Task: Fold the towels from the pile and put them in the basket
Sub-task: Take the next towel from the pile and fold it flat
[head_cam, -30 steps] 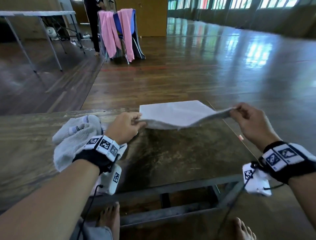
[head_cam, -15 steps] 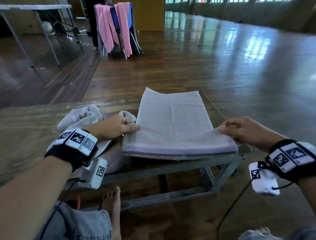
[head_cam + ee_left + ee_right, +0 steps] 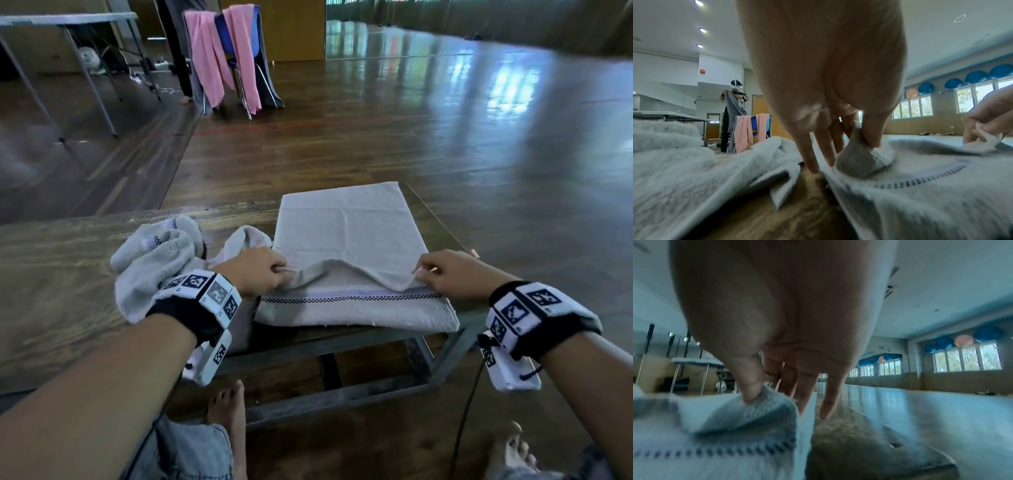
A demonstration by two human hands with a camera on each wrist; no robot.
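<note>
Since half a second ago both hands lifted the top layer's near edge, so the checked border strip under it shows. Head view: grey terry towel (image 3: 346, 240) lies flat, rectangular, on the worn wooden counter (image 3: 51, 274), near end hanging over the edge; left hand (image 3: 255, 272) and right hand (image 3: 452, 274) each pinch a near corner of the top layer. Crumpled towel pile (image 3: 154, 263) just left. Wristbands (image 3: 209, 291) carry square black-white markers, no readable writing. Left wrist view: thumb and fingers (image 3: 873, 129) pinch fuzzy cloth. Right wrist view: thumb (image 3: 752, 386) pinches a corner, blurred; other fingers straight.
</note>
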